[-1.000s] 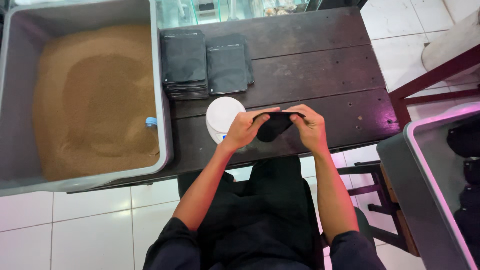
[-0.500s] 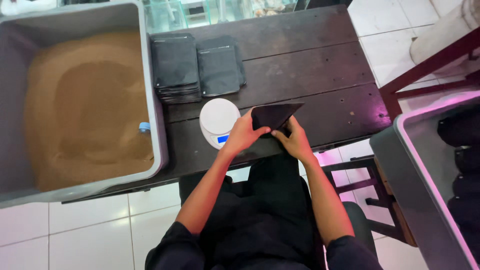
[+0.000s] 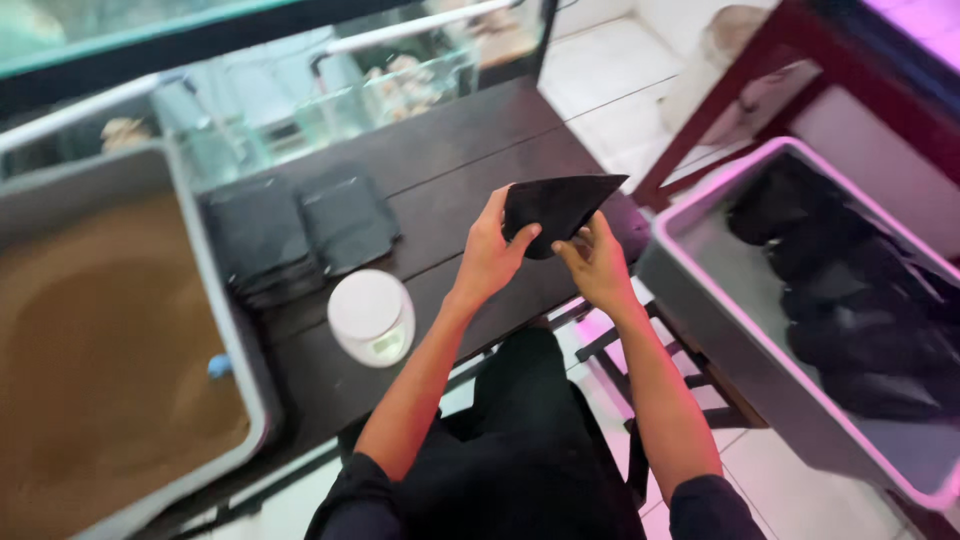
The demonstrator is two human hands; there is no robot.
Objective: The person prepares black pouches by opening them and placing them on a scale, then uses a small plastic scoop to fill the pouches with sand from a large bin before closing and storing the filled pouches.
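Head view: my left hand [image 3: 490, 255] and right hand [image 3: 597, 265] raised together above dark tabletop [image 3: 470, 170], both pinching black fabric pouch [image 3: 555, 208], fingers clamped on its lower edges, pointed corner aimed right. Down-left of left hand, round white scale [image 3: 371, 316] on tabletop; beyond it, stacks of black pouches [image 3: 300, 230]. Far left, grey bin of brown sand [image 3: 100, 350]. Right of right hand, grey bin of filled black pouches [image 3: 850, 290].
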